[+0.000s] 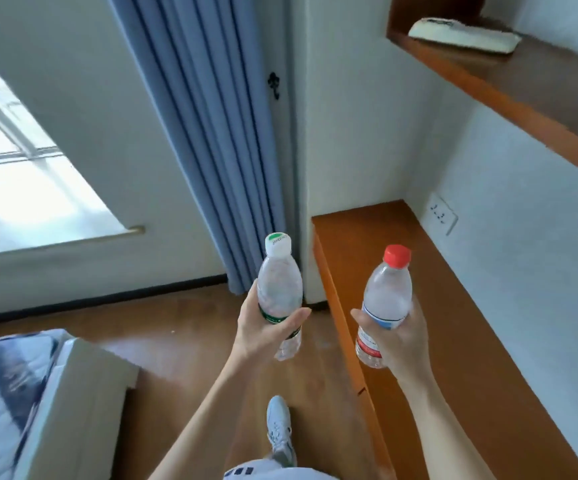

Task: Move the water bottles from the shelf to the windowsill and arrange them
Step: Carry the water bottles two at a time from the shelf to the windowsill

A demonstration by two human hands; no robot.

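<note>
Water bottles: two, clear plastic, capped, each held upright in the air in one hand, above the wooden floor (183, 327).

- Windowsill (55, 242): pale, far left, below a bright window; well apart from both bottles.
- Bed (3, 393): lower left corner, light frame.
- Curtain (204, 133): blue-grey, pleated, hanging to the floor.
- White-capped bottle (279, 282): green label band; in front of the curtain's foot.
- Left hand (263, 332): fingers and thumb wrapped round the white-capped bottle at its label.
- Shoe (279, 431): white, on the floor below the hands.
- Red-capped bottle (388, 296): blue and red label; tilted slightly right, over the near edge of the lower shelf.
- Right hand (396, 337): wrapped round the red-capped bottle's middle.
- Lower shelf (436, 323): orange-brown wood, along the right wall.
- Wall socket (441, 213): white, above the lower shelf.
- Upper shelf (523, 88): same wood; bears a white padded object (464, 38), blurred.
</note>
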